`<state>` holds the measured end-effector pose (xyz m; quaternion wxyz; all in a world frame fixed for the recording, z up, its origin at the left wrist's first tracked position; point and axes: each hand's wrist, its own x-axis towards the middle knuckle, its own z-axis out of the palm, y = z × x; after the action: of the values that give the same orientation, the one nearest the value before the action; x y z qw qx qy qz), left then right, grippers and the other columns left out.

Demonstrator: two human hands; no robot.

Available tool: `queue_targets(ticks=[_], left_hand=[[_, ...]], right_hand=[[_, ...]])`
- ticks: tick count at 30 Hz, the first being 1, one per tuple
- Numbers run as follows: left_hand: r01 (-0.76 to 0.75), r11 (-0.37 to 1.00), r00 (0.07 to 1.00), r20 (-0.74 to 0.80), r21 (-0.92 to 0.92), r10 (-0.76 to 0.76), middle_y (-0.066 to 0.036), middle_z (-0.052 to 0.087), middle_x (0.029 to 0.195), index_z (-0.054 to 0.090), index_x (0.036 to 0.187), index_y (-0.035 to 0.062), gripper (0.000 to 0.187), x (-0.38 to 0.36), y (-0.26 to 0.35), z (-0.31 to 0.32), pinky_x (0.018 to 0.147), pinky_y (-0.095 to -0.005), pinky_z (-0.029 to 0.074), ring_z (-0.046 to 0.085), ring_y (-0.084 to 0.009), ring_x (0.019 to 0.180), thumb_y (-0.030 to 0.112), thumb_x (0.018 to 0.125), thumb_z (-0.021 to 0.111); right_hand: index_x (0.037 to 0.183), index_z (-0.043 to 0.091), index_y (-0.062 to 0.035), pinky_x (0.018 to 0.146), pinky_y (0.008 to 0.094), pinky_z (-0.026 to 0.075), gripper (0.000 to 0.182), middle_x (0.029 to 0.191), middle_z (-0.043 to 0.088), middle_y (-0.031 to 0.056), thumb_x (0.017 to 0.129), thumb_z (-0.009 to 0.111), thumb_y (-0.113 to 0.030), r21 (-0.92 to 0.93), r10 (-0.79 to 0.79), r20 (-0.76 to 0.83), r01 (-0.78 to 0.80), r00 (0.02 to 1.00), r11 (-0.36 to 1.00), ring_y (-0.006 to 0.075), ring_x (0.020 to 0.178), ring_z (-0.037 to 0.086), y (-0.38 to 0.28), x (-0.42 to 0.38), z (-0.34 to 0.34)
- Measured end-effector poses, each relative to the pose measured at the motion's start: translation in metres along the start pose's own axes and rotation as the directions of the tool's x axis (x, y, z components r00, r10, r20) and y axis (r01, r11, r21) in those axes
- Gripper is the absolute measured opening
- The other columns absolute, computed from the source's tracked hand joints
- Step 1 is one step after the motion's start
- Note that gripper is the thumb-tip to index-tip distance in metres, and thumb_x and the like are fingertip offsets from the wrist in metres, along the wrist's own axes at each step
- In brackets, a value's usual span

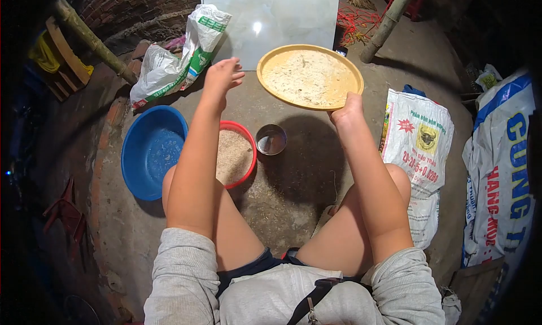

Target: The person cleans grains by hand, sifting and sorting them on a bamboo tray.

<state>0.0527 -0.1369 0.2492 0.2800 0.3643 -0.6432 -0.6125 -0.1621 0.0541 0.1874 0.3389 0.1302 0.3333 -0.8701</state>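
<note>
My right hand (346,109) grips the near right rim of a round yellow tray (345,81), thumb on top. The tray is held in the air, slightly tilted, and a layer of pale flaky bits (307,74) covers much of it. My left hand (223,77) is raised left of the tray, apart from it, fingers spread and holding nothing. Below my left forearm stands a red basin (253,150) with pale grain-like stuff (232,156) inside, partly hidden by the arm. A small metal bowl (271,139) sits beside that basin on the floor.
A large blue basin (135,172) stands at left, with white sacks (164,77) behind it. More printed sacks lie at right, a white one (415,150) near my knee. A pale shiny board (271,20) lies beyond the tray. Bamboo poles (389,23) slant at both sides.
</note>
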Motion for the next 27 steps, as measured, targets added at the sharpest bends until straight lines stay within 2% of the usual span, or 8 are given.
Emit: queue_targets(ticks=[2,6,11,16,18,20,24,27], left_hand=[[0.049,0.947,0.996,-0.058,-0.316,-0.071,-0.018,0.058,0.109,0.050,0.114,-0.0042,0.041,-0.004,0.012,-0.002,0.072,-0.0292,0.051,0.062,-0.0237,0.091,0.029,0.090,0.048],[0.058,0.872,0.995,-0.038,-0.486,-0.088,-0.020,0.055,0.111,0.047,0.117,-0.0051,0.044,0.000,0.015,-0.014,0.073,-0.0315,0.052,0.061,-0.0244,0.092,0.031,0.092,0.044],[0.061,0.896,0.998,0.000,-0.441,-0.068,-0.015,0.057,0.106,0.049,0.117,-0.0006,0.041,-0.003,0.021,-0.010,0.074,-0.0280,0.051,0.059,-0.0182,0.088,0.031,0.092,0.046],[0.177,0.831,0.980,0.173,-0.528,-0.099,-0.008,0.059,0.102,0.049,0.117,0.0015,0.032,-0.010,0.024,-0.007,0.075,-0.0264,0.049,0.059,-0.0152,0.089,0.021,0.090,0.049],[0.029,0.892,0.997,0.082,-0.452,0.009,-0.009,0.059,0.100,0.048,0.117,0.0019,0.030,-0.019,0.024,0.010,0.077,-0.0278,0.048,0.059,-0.0159,0.089,0.014,0.089,0.049],[-0.018,0.901,0.999,0.020,-0.434,0.030,-0.010,0.059,0.100,0.047,0.115,0.0005,0.028,-0.034,0.029,0.027,0.078,-0.0283,0.047,0.058,-0.0156,0.089,0.007,0.087,0.045],[-0.121,0.952,0.988,0.061,-0.281,0.143,-0.009,0.059,0.093,0.049,0.112,0.0005,0.026,-0.041,0.046,0.014,0.072,-0.0271,0.047,0.058,-0.0143,0.082,0.007,0.087,0.045],[0.031,0.930,0.997,0.081,-0.366,-0.001,-0.009,0.060,0.088,0.050,0.111,0.0021,0.025,-0.021,0.046,-0.024,0.066,-0.0301,0.051,0.059,-0.0154,0.073,0.008,0.088,0.044]], right_hand=[[0.131,0.036,-0.0047,0.093,0.0483,0.044,0.044,0.128,0.046,0.0183,0.094,0.022,-0.024,-0.065,-0.026,0.049,0.029,0.998,0.997,0.0314,0.111,0.052,0.000,0.005,-0.002],[0.127,0.039,0.0010,0.093,0.0455,0.043,0.042,0.124,0.049,0.0190,0.094,0.026,-0.023,-0.178,-0.039,0.067,0.051,0.997,0.983,0.0328,0.109,0.052,-0.005,-0.027,0.020],[0.121,0.043,0.0046,0.089,0.0431,0.046,0.039,0.115,0.054,0.0193,0.094,0.032,-0.021,-0.233,0.051,0.176,-0.009,0.983,0.973,0.0309,0.101,0.056,-0.013,-0.045,0.037],[0.116,0.048,0.0046,0.087,0.0431,0.048,0.036,0.109,0.057,0.0195,0.092,0.038,-0.021,-0.292,0.100,0.286,-0.013,0.953,0.956,0.0297,0.096,0.059,-0.029,-0.042,0.040],[0.114,0.049,0.0045,0.085,0.0416,0.049,0.034,0.107,0.058,0.0183,0.092,0.040,-0.020,-0.303,0.128,0.267,-0.043,0.955,0.952,0.0274,0.095,0.059,-0.044,-0.031,0.036],[0.112,0.050,0.0045,0.082,0.0393,0.051,0.033,0.105,0.059,0.0170,0.092,0.040,-0.020,-0.461,0.087,0.240,0.034,0.967,0.887,0.0247,0.093,0.060,-0.060,-0.042,0.046],[0.113,0.049,0.0011,0.077,0.0375,0.053,0.033,0.104,0.059,0.0156,0.093,0.040,-0.023,-0.387,0.007,0.374,0.149,0.927,0.910,0.0229,0.092,0.060,-0.060,-0.071,0.055],[0.115,0.048,-0.0006,0.077,0.0357,0.053,0.032,0.103,0.059,0.0130,0.094,0.041,-0.023,-0.561,-0.016,0.381,0.245,0.924,0.791,0.0205,0.088,0.060,-0.024,-0.115,0.065]])
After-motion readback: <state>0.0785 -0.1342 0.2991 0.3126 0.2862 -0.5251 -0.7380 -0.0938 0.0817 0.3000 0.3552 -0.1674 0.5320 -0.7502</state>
